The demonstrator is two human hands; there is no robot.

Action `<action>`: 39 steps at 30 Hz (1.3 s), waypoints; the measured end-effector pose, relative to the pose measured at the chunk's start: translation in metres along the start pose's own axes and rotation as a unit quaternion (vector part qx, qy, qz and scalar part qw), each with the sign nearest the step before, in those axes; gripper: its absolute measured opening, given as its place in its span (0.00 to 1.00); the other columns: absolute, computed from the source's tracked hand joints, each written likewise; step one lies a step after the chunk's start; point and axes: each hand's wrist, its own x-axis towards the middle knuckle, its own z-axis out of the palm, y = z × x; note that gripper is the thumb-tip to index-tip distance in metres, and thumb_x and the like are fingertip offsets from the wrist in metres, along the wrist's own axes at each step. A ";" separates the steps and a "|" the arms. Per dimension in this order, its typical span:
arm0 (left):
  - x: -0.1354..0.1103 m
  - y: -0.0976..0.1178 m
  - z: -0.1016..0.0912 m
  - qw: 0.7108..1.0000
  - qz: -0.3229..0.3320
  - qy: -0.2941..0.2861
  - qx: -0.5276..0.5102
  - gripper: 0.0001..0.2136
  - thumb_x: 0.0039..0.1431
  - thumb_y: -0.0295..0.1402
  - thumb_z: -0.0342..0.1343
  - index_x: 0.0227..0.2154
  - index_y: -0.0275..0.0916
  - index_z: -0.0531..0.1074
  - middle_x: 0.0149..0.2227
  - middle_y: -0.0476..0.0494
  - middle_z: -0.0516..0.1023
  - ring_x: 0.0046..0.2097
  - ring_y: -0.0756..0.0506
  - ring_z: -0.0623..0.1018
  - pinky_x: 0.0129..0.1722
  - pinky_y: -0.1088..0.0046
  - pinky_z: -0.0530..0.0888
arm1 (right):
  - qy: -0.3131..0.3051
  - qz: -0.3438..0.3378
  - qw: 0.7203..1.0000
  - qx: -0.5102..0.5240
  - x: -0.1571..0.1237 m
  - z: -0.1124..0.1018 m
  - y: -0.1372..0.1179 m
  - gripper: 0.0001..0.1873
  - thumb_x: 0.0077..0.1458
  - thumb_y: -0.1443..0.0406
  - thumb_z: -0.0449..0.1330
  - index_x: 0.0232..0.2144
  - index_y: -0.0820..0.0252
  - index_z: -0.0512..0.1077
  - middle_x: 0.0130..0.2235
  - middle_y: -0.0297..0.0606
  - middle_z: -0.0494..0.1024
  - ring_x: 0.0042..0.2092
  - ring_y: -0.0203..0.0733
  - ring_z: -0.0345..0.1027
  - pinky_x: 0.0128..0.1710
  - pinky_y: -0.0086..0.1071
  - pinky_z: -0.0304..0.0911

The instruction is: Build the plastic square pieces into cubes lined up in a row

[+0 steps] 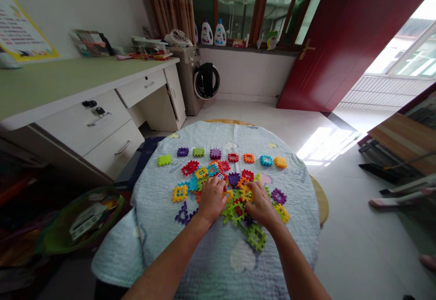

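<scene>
A heap of colourful plastic interlocking blocks with notched edges lies mid-table. My left hand (213, 197) rests over the heap's left part with its fingers curled down; whatever is under the fingertips is mostly hidden. A white window-shaped piece (220, 177) shows just beyond its knuckles. My right hand (261, 203) is at the heap's right side, thumb and fingers bent around a yellow block (245, 194). Close to it lie a purple block (279, 196) and a green block (256, 238). A purple triangular piece (183, 213) is left of my left hand.
Beyond the heap, a row of single blocks runs from a lime one (164, 160) to an orange-yellow one (280, 162). A pale blue cloth (160, 245) covers the round table. A desk (85, 75), a washing machine (190, 75) and a red door (327, 41) stand around.
</scene>
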 end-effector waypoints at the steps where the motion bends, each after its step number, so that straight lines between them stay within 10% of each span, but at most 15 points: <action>1: 0.000 0.002 -0.001 1.000 0.010 0.014 -0.010 0.07 0.51 0.22 0.56 0.28 0.42 0.68 0.35 0.44 0.71 0.43 0.41 0.70 0.45 0.60 0.69 | 0.002 0.001 1.000 0.016 -0.001 0.000 0.002 0.28 0.42 0.71 0.54 0.50 0.60 0.65 0.51 0.45 0.69 0.55 0.47 0.61 0.58 0.40 0.56; 15: -0.045 -0.034 -0.021 0.995 0.074 -0.030 -0.053 0.18 0.51 0.44 0.63 0.44 0.45 0.74 0.54 0.40 0.70 0.60 0.33 0.64 0.60 0.47 0.62 | -0.085 -0.042 0.995 0.005 0.014 -0.011 -0.024 0.26 0.47 0.68 0.59 0.51 0.60 0.69 0.48 0.43 0.69 0.52 0.46 0.62 0.55 0.38 0.57; 28: -0.053 -0.150 -0.030 0.976 -0.132 0.167 0.045 0.17 0.59 0.47 0.50 0.41 0.40 0.72 0.48 0.35 0.72 0.55 0.35 0.70 0.56 0.52 0.67 | -0.209 -0.088 0.965 -0.134 0.009 0.012 -0.050 0.22 0.48 0.63 0.62 0.47 0.58 0.72 0.49 0.45 0.70 0.52 0.51 0.59 0.52 0.40 0.57; 39: -0.055 -0.147 -0.021 0.973 -0.140 0.184 0.016 0.15 0.64 0.42 0.44 0.40 0.40 0.71 0.43 0.38 0.76 0.49 0.38 0.73 0.53 0.56 0.68 | -0.214 -0.083 0.959 -0.167 0.012 0.016 -0.057 0.20 0.46 0.66 0.61 0.45 0.61 0.72 0.47 0.47 0.70 0.51 0.52 0.59 0.51 0.42 0.57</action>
